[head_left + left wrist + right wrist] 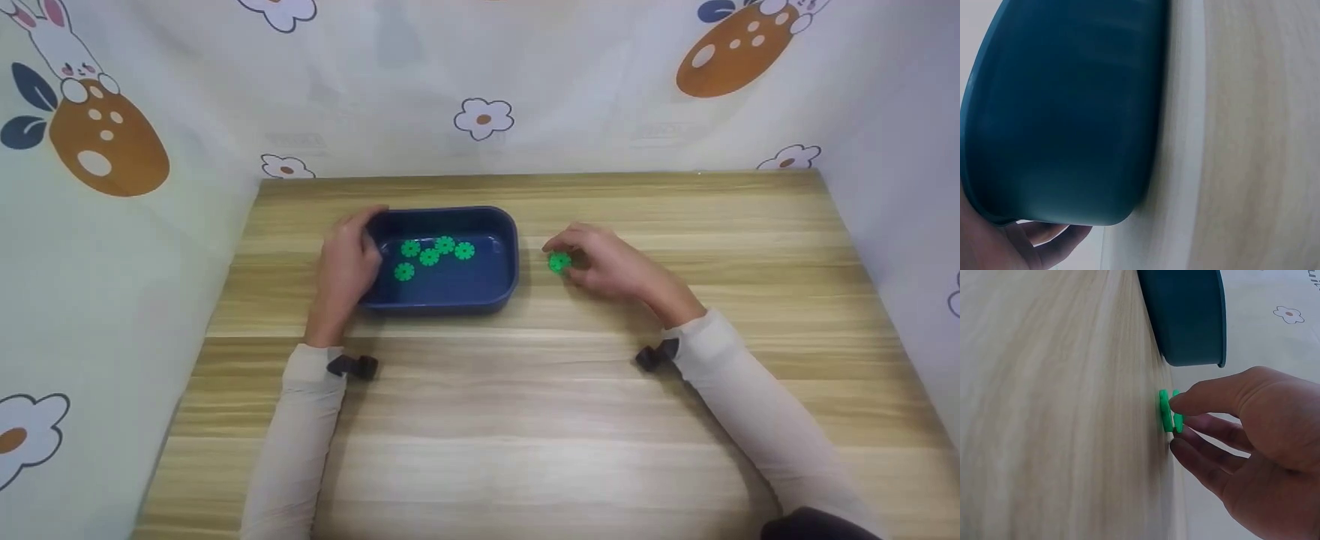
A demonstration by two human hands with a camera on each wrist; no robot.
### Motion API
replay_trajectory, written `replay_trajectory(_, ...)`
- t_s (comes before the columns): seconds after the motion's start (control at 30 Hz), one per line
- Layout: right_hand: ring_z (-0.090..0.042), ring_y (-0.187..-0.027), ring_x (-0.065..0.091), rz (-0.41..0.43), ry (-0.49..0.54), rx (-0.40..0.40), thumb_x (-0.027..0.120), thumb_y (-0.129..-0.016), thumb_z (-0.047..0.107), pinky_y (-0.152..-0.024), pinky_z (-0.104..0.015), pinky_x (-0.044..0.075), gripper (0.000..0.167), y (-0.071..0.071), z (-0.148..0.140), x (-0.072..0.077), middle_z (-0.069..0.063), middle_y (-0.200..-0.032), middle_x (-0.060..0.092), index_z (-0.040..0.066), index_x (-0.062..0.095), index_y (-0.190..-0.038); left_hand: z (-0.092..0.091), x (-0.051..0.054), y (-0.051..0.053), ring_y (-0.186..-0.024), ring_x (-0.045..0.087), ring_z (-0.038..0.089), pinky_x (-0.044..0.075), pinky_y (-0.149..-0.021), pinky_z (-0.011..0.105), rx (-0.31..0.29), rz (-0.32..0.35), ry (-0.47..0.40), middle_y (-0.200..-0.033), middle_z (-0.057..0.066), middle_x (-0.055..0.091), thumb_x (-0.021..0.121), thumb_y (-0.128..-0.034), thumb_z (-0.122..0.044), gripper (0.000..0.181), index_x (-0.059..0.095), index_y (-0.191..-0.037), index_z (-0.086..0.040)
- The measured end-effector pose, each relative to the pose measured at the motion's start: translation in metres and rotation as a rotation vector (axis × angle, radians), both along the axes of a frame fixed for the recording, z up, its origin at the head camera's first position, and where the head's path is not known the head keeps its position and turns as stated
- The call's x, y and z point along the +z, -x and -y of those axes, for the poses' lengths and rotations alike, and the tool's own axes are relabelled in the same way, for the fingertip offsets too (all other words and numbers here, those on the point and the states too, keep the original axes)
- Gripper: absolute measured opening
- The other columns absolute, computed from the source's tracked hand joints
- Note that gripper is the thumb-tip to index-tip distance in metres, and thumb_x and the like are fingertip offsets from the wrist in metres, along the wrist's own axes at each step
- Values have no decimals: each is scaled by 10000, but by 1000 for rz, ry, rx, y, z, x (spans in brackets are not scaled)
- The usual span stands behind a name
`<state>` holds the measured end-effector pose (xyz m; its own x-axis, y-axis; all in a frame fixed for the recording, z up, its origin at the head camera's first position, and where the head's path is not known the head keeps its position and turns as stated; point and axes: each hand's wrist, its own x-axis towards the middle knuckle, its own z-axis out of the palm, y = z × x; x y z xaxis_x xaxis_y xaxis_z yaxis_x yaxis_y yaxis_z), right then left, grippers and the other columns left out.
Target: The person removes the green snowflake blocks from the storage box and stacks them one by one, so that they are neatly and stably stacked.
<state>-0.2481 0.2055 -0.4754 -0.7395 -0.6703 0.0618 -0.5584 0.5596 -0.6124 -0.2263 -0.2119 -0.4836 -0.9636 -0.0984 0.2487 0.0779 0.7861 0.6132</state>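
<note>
A dark blue rectangular tray sits on the table with several green notched plastic discs lying in it. My left hand holds the tray's left end, the thumb over the rim and fingers curled round the outside. To the right of the tray, my right hand pinches a green notched disc between thumb and fingers. Just below that one, the right wrist view shows a second green disc close against the table; I cannot tell whether the two touch.
The light wood-grain table meets a patterned fabric wall at the back, with more fabric at both sides. Small black wrist cameras sit on the sleeves.
</note>
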Motion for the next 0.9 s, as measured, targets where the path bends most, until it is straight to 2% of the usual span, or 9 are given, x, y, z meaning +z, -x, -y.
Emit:
replay_trajectory(0.2, -298, -1122, 699, 26, 11, 3, 726, -946, -4, -1022, -487, 573, 390, 0, 0, -1, -142, -1233, 755, 13, 723, -1335, 0, 0, 0, -1351, 651, 370, 528, -1127, 561, -3, -21, 0, -1439, 186, 698, 460, -1018, 29, 510, 710, -1422, -158)
replay_trajectory(0.37, -302, -1180, 704, 43, 4, -3, 733, -947, 3, -1068, -493, 564, 439, 1, 0, -1, -146, -1269, 754, 14, 693, -1383, 0, 0, 0, -1332, 660, 378, 533, -1109, 570, -4, -29, 2, -1421, 193, 706, 464, -1013, 32, 509, 714, -1414, -158)
replay_trajectory(0.6, -310, -1234, 703, 64, 0, -11, 765, -956, 34, -1103, -492, 555, 450, 1, -2, 0, -152, -1305, 744, 12, 684, -1399, 0, 0, 0, -1364, 642, 372, 505, -1154, 559, -10, -22, -2, -1439, 181, 698, 464, -1018, 28, 506, 708, -1422, -153)
replay_trajectory(0.9, -304, -1259, 696, 82, -9, -24, 771, -941, 24, -1126, -488, 541, 459, 0, -3, 0, -136, -1325, 738, 27, 693, -1393, -1, 1, -1, -1365, 641, 366, 510, -1148, 563, 0, -1, 3, -1443, 177, 695, 471, -1013, 17, 509, 704, -1428, -166)
